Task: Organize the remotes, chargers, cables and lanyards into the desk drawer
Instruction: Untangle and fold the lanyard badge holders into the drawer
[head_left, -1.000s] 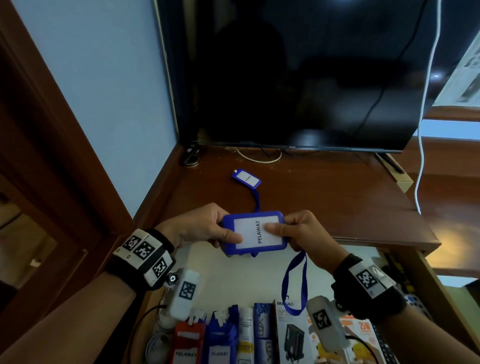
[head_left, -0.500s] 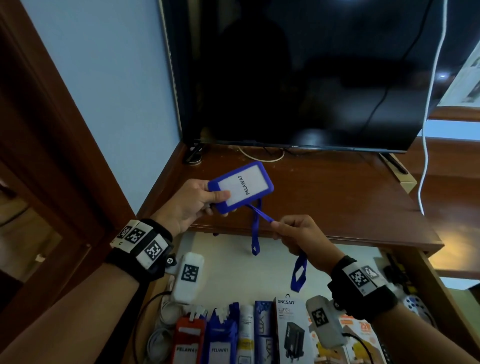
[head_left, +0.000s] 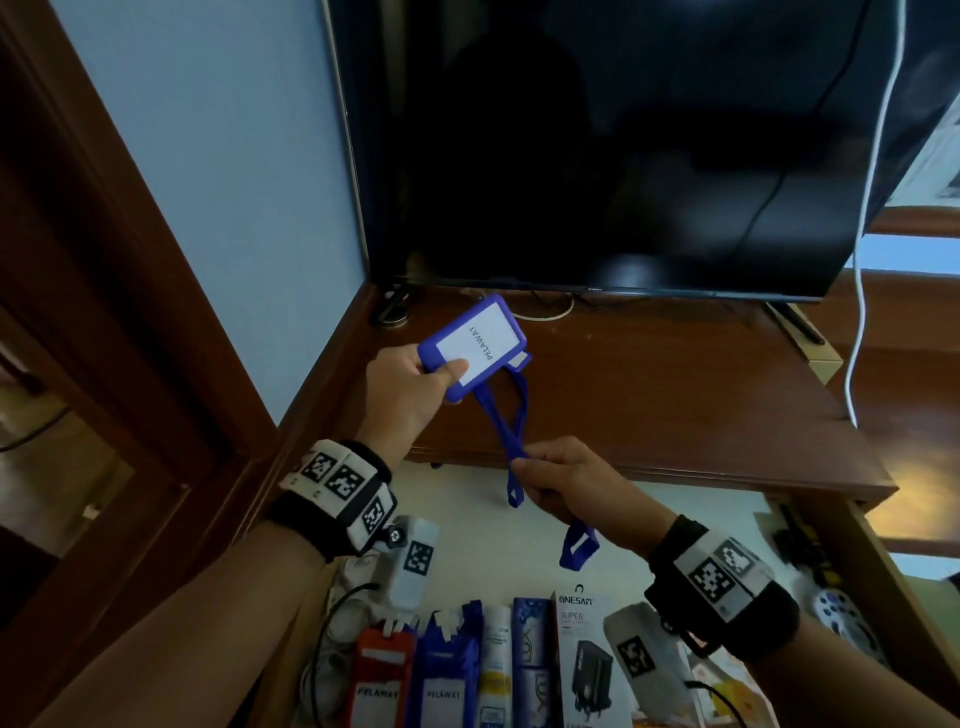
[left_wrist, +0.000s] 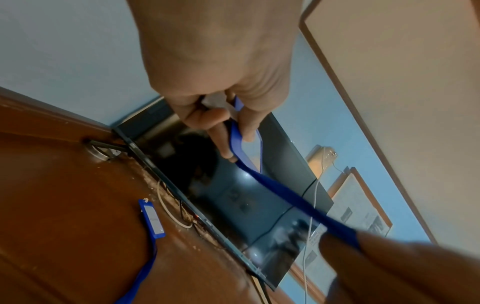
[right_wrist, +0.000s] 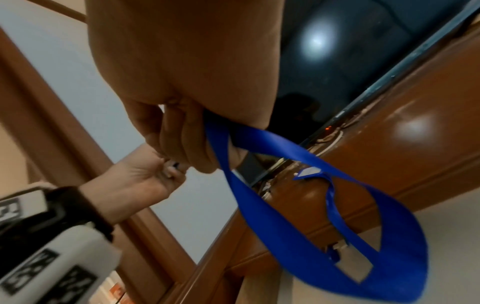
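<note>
Lanyard badge (head_left: 475, 345) pinched in raised left hand (head_left: 410, 387); right hand (head_left: 563, 480) grips strap (head_left: 506, 421).

Domestic room, likely a bedroom or lodging: flat television (head_left: 623, 145) on a wooden bench (head_left: 675, 395), blue painted wall (head_left: 208, 156), framed picture (left_wrist: 361, 207), open drawer (head_left: 519, 525).
</note>
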